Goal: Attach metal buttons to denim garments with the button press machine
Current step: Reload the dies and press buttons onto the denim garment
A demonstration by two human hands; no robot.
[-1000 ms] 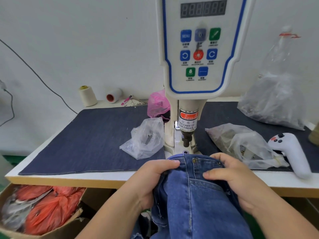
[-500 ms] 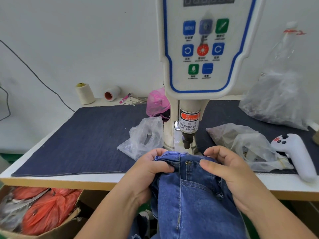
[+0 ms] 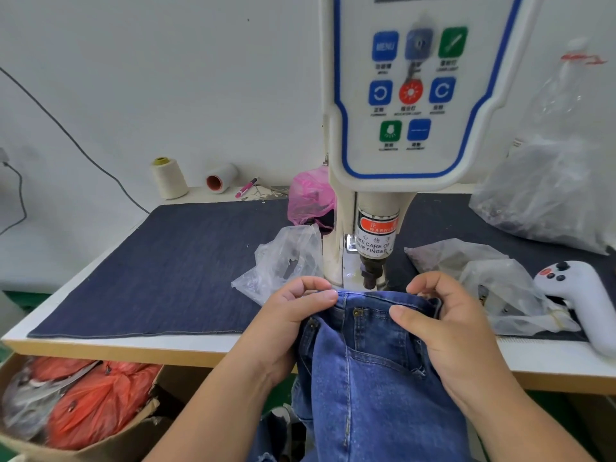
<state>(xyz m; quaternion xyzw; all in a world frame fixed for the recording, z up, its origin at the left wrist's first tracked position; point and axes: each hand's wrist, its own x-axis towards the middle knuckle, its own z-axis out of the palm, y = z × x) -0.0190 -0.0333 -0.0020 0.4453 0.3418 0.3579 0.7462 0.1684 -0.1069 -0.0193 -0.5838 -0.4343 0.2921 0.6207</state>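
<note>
Blue denim jeans [image 3: 376, 368] hang over the table's front edge, their waistband lifted up under the button press machine [image 3: 400, 128]. My left hand [image 3: 290, 315] pinches the waistband on the left, thumb on top of the cloth. My right hand [image 3: 446, 325] grips the waistband on the right, fingers curled over its top edge. The machine's dark punch head [image 3: 373, 276] stands just above the waistband's edge, between my hands. A small metal rivet [image 3: 358, 312] shows on the pocket corner. The lower die is hidden by the denim.
Clear plastic bags lie left [image 3: 283, 261] and right [image 3: 493, 281] of the press. A white handheld controller [image 3: 580, 301] rests at the right. A dark denim mat [image 3: 173, 261] covers the table. A cardboard box [image 3: 83, 411] of orange bags sits below left. Thread cones [image 3: 168, 178] stand by the wall.
Both hands have carried the jeans' waistband forward and up, from the table's front edge to right under the punch head. The view has drawn closer to the machine.
</note>
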